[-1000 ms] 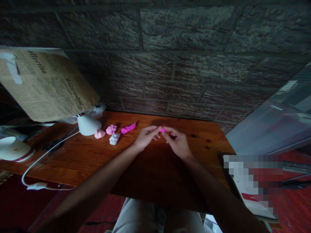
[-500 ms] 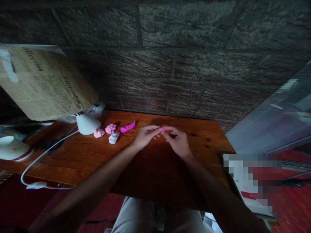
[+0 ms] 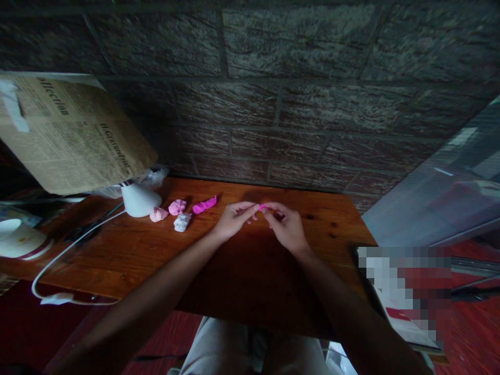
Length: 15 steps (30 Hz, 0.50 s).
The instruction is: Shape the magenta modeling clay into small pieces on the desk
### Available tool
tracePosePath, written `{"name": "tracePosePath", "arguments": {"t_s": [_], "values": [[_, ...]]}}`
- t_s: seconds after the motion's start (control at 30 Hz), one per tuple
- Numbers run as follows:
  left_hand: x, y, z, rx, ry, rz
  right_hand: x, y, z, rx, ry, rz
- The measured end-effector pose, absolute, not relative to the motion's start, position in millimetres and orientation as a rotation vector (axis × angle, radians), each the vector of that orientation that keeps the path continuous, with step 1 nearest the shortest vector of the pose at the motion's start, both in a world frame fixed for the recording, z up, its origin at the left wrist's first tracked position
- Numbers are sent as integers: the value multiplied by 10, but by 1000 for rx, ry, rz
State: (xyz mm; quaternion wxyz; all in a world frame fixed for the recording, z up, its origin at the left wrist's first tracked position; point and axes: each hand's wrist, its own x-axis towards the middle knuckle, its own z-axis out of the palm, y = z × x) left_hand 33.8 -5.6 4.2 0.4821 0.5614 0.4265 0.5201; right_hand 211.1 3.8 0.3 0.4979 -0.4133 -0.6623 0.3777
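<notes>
A small bright pink piece of modelling clay [image 3: 262, 207] is pinched between the fingertips of both hands, above the wooden table. My left hand [image 3: 235, 219] grips it from the left with thumb and fingers together. From the other side my right hand [image 3: 286, 224] pinches it, thumb toward me. Left of the hands lies a longer magenta clay roll [image 3: 204, 204] with a thin tip. Beside it are a pink clay lump [image 3: 177, 207], a paler pink lump [image 3: 159, 214] and a white lump [image 3: 182, 223]. Fingers hide part of the held piece.
A lamp with a newsprint shade [image 3: 78, 135] and white base [image 3: 140, 199] stands at the left of the table [image 3: 148, 255]. Its white cable [image 3: 64, 253] loops over the front edge. A white paper cup [image 3: 23, 239] lies far left. A brick wall [image 3: 250, 104] rises behind.
The thumbs have shifted slightly over the pink clay, and its visible shape looks a little flatter. Both hands stay in nearly the same place; the lumps have not moved.
</notes>
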Motion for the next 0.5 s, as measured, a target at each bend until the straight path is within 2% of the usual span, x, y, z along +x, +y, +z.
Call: {"name": "tracePosePath", "arguments": {"t_s": [0.5], "values": [[261, -21, 56, 1371, 933, 1265, 2044, 27, 112, -812, -1264, 1485]]}}
